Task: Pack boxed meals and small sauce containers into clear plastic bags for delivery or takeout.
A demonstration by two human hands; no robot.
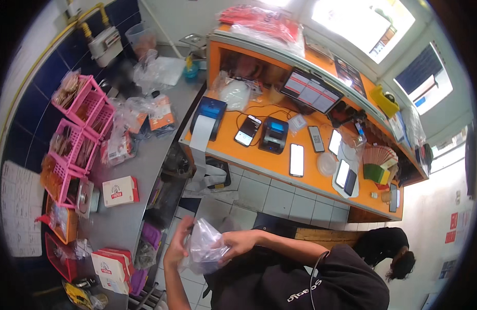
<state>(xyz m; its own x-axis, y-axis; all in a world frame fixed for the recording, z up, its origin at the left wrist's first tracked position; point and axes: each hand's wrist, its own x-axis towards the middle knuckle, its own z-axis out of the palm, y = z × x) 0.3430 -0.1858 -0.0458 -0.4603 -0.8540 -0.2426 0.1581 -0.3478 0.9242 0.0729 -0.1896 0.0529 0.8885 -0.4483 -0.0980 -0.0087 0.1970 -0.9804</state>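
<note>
My right hand (242, 242) grips the side of a clear plastic bag (205, 248) in front of my body. Something inside the bag cannot be made out through the plastic. On the bag's other side, my left hand (179, 240) has its fingers extended and apart, close to the plastic; whether it touches is unclear. Left of my hands, a steel counter (122, 224) carries a white-and-red food carton (120, 191). Nearer to me on that counter are stacked cartons (111, 267) of the same kind.
Pink plastic baskets (78, 143) line the counter's wall side, beside bagged packets (118, 149). An orange desk (230, 145) ahead holds a receipt printer (209, 116), a card terminal (274, 133), several phones and a monitor (312, 89). Another person (385, 248) bends over at the right.
</note>
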